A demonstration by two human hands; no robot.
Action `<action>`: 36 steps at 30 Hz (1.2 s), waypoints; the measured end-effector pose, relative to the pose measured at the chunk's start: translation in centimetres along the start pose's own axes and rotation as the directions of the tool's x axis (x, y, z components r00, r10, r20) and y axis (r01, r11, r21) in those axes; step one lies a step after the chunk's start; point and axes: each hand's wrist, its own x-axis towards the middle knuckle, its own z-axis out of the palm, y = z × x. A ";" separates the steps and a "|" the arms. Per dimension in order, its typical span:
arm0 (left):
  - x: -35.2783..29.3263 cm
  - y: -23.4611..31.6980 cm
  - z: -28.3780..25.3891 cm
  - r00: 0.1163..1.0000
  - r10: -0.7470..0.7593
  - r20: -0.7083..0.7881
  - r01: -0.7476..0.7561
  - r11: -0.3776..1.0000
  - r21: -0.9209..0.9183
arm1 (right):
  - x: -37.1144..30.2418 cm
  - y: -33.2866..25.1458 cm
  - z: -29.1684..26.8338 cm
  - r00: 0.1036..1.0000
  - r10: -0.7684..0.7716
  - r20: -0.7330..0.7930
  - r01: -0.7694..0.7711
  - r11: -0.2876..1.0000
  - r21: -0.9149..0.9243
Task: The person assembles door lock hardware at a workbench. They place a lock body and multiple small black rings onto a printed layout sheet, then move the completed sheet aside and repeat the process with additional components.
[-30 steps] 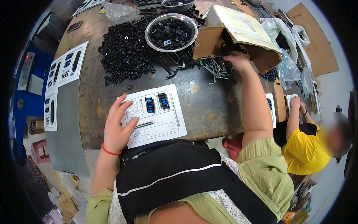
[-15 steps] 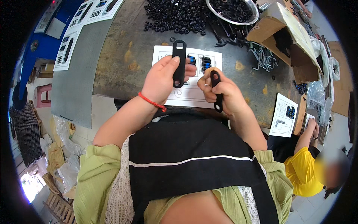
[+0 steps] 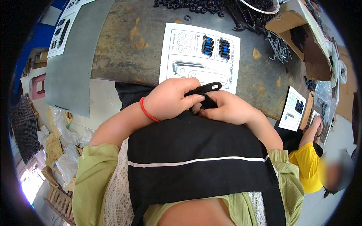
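My left hand, with a red cord at its wrist, is closed on a flat black wrench whose holed end sticks out to the right. Close against it, my right hand is closed around a second flat black wrench, mostly hidden by the fingers. Both hands meet in front of my black apron, at the table's near edge. Just beyond them lies a white hardware card, showing black bolts with blue bands, hex keys, rings and an outlined wrench shape.
Loose black nuts spread along the far table, with one washer apart. To the right are a metal bowl, an open cardboard box and hex keys. A co-worker in a yellow top sits at right, near another card.
My hands have drawn together and come nearer my body. Both wrenches, held upright and apart before, now overlap between the fingers. The card is less covered, and the view has shifted.
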 end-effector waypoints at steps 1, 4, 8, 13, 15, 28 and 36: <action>-0.1 0.3 -0.2 0.992 -0.123 0.004 0.122 0.980 -0.157 | -0.4 -0.4 -0.1 0.998 -0.004 -0.060 -0.002 0.995 -0.097; -0.6 0.2 -0.9 0.920 -0.386 0.065 0.378 0.833 -0.404 | -0.9 -0.8 -0.3 0.872 -0.166 -0.461 -0.078 0.882 -0.465; -0.4 -1.9 -0.3 0.891 -0.247 0.380 0.439 0.679 -0.589 | -1.0 -0.7 -0.1 0.737 -0.395 -0.548 0.110 0.870 -0.480; -0.1 -1.6 -0.2 0.872 -0.288 0.397 0.490 0.550 -0.676 | 0.5 -0.6 -0.2 0.741 -0.633 -0.223 0.281 0.595 -0.753; -0.1 -2.0 -0.4 0.870 -0.286 0.402 0.492 0.560 -0.667 | 0.6 -0.8 -0.2 0.752 -0.641 -0.156 0.314 0.556 -0.770; -0.9 -4.0 -0.3 0.844 0.221 -0.489 0.004 0.909 0.418 | 3.1 2.9 -1.6 0.619 -0.656 -0.432 0.050 0.582 -0.811; -0.1 -4.8 0.3 0.839 0.189 -0.511 0.097 0.871 0.482 | 3.9 3.0 -2.2 0.646 -0.667 -0.372 0.125 0.573 -0.810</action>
